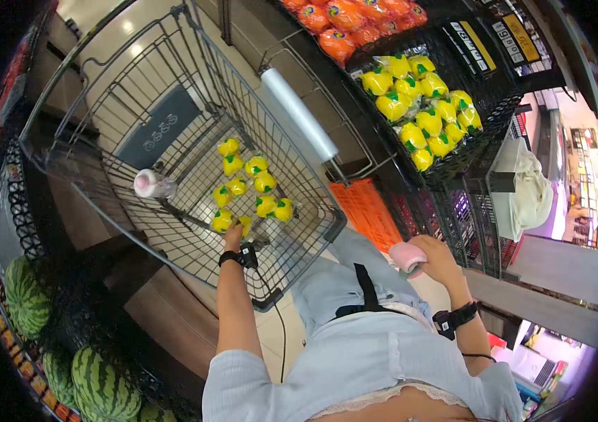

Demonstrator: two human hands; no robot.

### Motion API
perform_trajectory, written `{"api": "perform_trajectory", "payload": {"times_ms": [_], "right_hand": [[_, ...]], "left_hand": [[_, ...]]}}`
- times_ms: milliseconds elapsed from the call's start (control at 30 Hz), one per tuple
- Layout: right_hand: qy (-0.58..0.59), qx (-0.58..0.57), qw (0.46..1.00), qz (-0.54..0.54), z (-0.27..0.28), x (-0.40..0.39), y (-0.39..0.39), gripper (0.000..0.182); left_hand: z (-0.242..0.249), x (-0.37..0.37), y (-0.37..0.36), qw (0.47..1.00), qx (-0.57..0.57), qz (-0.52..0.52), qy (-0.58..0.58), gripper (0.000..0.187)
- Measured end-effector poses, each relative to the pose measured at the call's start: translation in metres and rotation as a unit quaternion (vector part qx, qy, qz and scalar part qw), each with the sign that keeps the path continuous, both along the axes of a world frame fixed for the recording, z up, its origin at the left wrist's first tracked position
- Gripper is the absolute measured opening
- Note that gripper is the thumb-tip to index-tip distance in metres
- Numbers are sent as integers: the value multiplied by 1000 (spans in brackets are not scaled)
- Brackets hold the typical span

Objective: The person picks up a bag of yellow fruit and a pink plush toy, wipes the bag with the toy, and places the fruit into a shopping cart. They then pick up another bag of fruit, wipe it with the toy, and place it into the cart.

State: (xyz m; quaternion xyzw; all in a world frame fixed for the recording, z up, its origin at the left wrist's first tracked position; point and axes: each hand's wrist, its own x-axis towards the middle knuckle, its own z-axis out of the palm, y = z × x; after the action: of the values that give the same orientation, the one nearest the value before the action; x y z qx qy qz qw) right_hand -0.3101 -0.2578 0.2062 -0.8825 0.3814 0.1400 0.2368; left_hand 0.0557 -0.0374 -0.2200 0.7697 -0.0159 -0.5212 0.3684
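Observation:
My left hand [233, 236] reaches down into the shopping cart [271, 144], its fingers closed at a bag of yellow fruit [221, 220] with green tops. More of these yellow bags [255, 167] lie beside it in the cart. A pink and white roll [151, 184] rests in the cart, left of the bags. On the right, my right hand [436, 259] is wrapped round a pink roll-like object [407, 258], held beside my hip outside the cart.
A shelf crate holds more yellow bags [429, 112], with orange-red bagged fruit [355, 24] behind. A plastic bag roll [299, 116] hangs on the rack. Watermelons [102, 387] sit at lower left. An orange-red panel [365, 211] stands right of the cart.

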Motion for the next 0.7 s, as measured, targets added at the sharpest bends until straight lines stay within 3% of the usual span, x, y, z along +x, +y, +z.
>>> {"api": "perform_trajectory", "payload": {"times_ms": [200, 267, 333, 433, 533, 600, 700], "right_hand": [[4, 1, 1000, -25, -14, -16, -4, 42], [-1, 6, 1000, -28, -19, -24, -5, 42], [-11, 11, 1000, -25, -21, -27, -7, 43], [-43, 44, 997, -34, -29, -29, -16, 43], [-70, 82, 993, -46, -36, -30, -29, 44], [-82, 101, 991, -37, -40, -28, -44, 45], [-92, 109, 990, -6, -53, -26, -67, 46]], "left_hand": [[10, 0, -13, 995, 17, -76, -64, 51], [-13, -4, -12, 998, -16, -2, -58, 46], [-32, 3, -5, 989, 17, -71, -128, 40], [-28, 3, -4, 994, -100, 25, -34, 34], [11, -5, -12, 987, -34, 118, 104, 29], [39, -14, -9, 978, -91, 77, 172, 29], [104, -46, -29, 965, -37, 132, 225, 34]]}}
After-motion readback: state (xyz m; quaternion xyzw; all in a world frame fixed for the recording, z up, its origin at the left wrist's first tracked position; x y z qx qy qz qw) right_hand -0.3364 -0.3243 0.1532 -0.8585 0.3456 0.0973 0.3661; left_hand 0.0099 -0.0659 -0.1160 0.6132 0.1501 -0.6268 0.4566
